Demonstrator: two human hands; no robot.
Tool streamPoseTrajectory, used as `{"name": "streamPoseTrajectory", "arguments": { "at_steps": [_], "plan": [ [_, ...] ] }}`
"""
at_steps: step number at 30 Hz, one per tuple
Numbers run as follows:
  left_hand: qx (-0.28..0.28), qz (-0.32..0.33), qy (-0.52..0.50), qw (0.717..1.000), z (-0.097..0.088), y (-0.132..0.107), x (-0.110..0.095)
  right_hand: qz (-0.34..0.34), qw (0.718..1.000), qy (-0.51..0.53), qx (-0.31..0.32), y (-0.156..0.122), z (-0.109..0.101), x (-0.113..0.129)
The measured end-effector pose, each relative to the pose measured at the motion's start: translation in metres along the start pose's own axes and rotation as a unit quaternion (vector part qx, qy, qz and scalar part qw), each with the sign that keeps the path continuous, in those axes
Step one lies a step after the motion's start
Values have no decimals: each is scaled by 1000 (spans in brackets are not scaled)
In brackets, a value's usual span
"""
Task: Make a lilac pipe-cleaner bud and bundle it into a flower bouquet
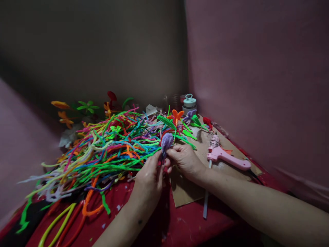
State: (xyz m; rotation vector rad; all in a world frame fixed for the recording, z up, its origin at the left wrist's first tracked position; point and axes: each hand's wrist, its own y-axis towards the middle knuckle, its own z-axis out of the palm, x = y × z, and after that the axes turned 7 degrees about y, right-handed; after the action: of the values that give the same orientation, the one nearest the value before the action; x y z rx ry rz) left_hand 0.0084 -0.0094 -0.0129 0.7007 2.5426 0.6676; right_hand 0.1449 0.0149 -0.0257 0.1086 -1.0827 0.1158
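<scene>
A purple pipe-cleaner petal (167,140), looped and standing upright, is pinched low down between my two hands. My left hand (150,175) closes round its lower end. From the right, the thumb and forefinger of my right hand (183,159) press on the same piece. Just behind it is an orange pipe-cleaner flower (177,116) with green leaves. A heap of loose pipe cleaners (110,147) in many colours spreads to the left of my hands.
A pink glue gun (226,157) with a clear glue stick (206,204) lies on a cardboard sheet (189,195) at the right. Behind stands a jar with a pale teal lid (189,100). Finished-looking flowers (88,107) are at the back left. Red cloth (123,200) covers the table; walls close in behind.
</scene>
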Motion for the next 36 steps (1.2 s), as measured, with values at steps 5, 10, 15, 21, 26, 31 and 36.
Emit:
{"name": "streamPoseTrajectory", "arguments": {
  "at_steps": [5,10,15,21,26,31,36],
  "plan": [
    [17,-32,-22,999,0,0,4,13,999,20,34,-1,1,2],
    [26,-56,-57,996,-5,0,5,25,994,75,76,0,1,2],
    [46,-71,-99,992,-13,0,4,36,990,94,95,1,-4,-3],
    [12,-19,-46,999,-11,-2,6,38,988,106,102,2,-6,-9],
    [-18,39,-6,999,-10,-3,6,43,989,103,99,-1,-3,1],
    [-14,53,3,998,-12,-4,2,39,991,91,90,-2,-4,7],
    [-8,15,-44,999,-13,-2,0,31,992,90,78,-1,-3,4]
  ]
}}
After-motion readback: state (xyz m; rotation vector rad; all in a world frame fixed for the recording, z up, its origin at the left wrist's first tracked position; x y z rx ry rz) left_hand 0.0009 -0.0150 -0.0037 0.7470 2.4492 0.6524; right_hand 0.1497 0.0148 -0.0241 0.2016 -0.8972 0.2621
